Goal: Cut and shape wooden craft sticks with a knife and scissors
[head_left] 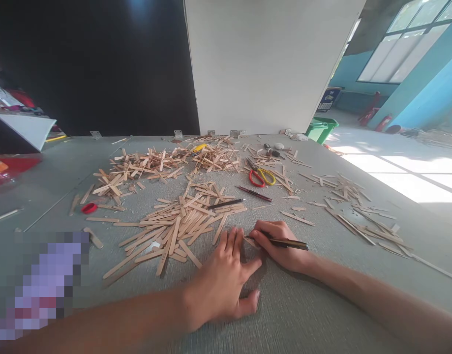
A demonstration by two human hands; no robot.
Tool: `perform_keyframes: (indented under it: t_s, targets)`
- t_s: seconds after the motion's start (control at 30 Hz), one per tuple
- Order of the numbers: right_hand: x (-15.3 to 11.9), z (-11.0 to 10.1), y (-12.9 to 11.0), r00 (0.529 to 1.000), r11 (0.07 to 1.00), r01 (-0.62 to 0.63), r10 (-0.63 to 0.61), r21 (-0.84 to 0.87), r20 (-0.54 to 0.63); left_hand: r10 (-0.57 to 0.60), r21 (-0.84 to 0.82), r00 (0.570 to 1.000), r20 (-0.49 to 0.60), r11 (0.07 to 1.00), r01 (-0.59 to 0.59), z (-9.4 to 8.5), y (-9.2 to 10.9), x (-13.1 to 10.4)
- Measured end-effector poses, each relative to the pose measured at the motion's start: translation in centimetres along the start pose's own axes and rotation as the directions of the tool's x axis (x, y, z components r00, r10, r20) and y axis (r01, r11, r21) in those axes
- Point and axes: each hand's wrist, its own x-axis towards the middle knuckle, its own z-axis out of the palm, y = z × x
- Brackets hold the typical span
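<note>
My right hand (279,243) is closed around a dark, pen-like tool (290,243) with a light stripe along its barrel. Its tip points left, and a small piece of wood (251,241) shows by those fingers. Palm down on the grey table, my left hand (226,275) has its fingers stretched out and its thumb apart. These fingertips are just left of the tool's tip; whatever is under them is hidden. A heap of wooden craft sticks (174,226) lies ahead and to the left, with a black pencil-like tool (226,204) on top.
Red-and-yellow-handled scissors (261,176) and a dark red pen (253,193) lie beyond my hands. Broken sticks (148,164) pile up near the upright panel (262,69). More slivers (376,228) lie at right. A red ring (89,208) sits at left.
</note>
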Motion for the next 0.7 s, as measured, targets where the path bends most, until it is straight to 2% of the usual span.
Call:
perform_keyframes:
  t_s: [0.2, 0.7]
  targets:
    - [0.08, -0.13, -0.32, 0.999, 1.000, 0.001, -0.002, 0.013, 0.032, -0.006, -0.020, 1.000, 0.010, 1.000, 0.006, -0.13, -0.03, 0.19]
    - [0.16, -0.19, -0.23, 0.999, 1.000, 0.018, -0.019, 0.015, 0.029, -0.004, -0.031, 1.000, 0.014, 0.999, 0.005, -0.14, 0.04, 0.17]
